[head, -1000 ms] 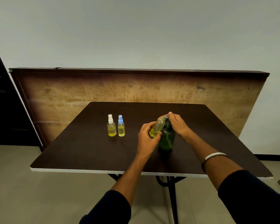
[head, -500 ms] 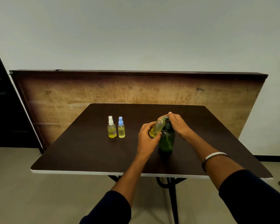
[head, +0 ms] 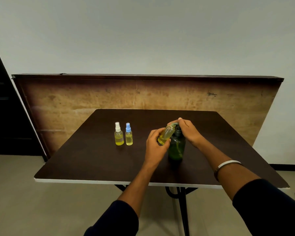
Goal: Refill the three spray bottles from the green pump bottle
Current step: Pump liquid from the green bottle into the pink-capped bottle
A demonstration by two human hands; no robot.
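Clear plastic, round and part full of yellow liquid, the uncapped spray bottle (head: pixel 166 134) tilts in the curled fingers of the left hand (head: pixel 156 147), its mouth up against the pump of the smooth dark green pump bottle (head: pixel 176 147) just right of that hand. The right hand (head: pixel 188 131) is closed over the pump top. Left of both hands, apart on the dark matte table (head: pixel 92 159), stand two capped bottles, white-topped (head: pixel 118 134) and blue-topped (head: pixel 129 135)

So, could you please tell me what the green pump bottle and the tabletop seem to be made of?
Green pump bottle: probably translucent glossy plastic, since light shows through its tinted wall. Tabletop: likely dark brown laminate on board, smooth matte, with a white edge strip.
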